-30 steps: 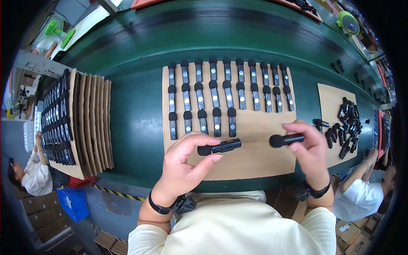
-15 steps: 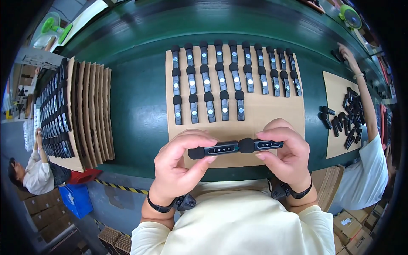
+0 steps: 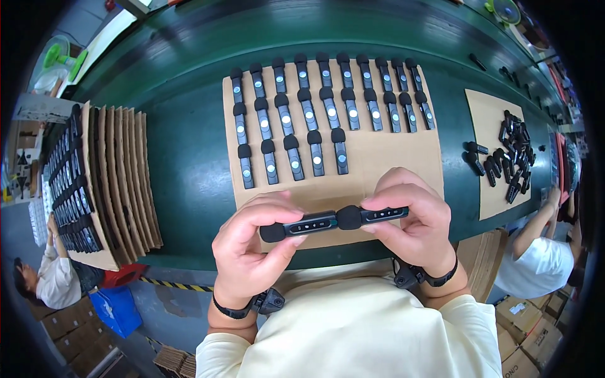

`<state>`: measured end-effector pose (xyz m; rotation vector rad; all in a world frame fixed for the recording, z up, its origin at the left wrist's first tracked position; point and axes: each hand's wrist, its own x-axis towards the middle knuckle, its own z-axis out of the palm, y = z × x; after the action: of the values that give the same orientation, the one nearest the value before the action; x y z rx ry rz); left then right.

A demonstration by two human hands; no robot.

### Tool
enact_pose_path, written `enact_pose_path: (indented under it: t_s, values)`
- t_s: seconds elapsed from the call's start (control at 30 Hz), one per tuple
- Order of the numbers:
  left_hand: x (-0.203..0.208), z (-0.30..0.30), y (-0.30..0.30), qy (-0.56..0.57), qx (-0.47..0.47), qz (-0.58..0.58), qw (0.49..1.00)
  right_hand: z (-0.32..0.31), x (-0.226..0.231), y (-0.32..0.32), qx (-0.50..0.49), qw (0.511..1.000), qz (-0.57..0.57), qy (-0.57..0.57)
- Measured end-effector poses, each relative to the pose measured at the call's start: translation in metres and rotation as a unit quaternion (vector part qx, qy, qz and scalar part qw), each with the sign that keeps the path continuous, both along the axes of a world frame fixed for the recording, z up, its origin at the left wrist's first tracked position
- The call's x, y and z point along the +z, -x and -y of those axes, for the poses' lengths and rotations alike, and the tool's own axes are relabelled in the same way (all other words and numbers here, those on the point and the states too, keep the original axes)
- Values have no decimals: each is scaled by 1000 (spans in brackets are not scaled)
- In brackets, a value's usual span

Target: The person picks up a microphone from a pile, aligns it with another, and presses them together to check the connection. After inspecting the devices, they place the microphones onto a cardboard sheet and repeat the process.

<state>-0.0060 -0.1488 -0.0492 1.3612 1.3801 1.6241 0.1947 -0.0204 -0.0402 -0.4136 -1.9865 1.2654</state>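
My left hand (image 3: 252, 242) pinches a small black wireless microphone (image 3: 310, 224) with a foam cap between thumb and fingers. In my right hand (image 3: 413, 214) is a second foam-capped microphone (image 3: 384, 215), gripped the same way. The two lie end to end, the right one's foam cap against the left one's tail, with their marked faces toward me. Both are held over the near edge of a cardboard sheet (image 3: 387, 157). On that sheet, beyond my hands, similar microphones (image 3: 309, 113) lie in three rows, the nearest row filling only the left part.
At left, cardboard sheets (image 3: 129, 189) stand stacked on edge, the outermost bearing rows of microphones. A loose heap of microphones (image 3: 517, 148) covers another cardboard (image 3: 482, 107) at right on the green table (image 3: 189, 189). Co-workers sit left (image 3: 60, 277) and right (image 3: 535, 268).
The table scene has shifted slightly left in view. The right co-worker's arm, stretched across the table before, is drawn back, and more microphones show at far right. My grip looks the same.
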Motion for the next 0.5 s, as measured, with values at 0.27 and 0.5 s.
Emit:
enact_pose_path:
  t_s: [0.27,0.5]
  values:
    - [1,-3,2,-4,-2,-33,999,1,-1,-2,-2,1000,14,8]
    - [1,-7,-1,-16,18,-59,998,-3,2,-5,9,1000,12,-13]
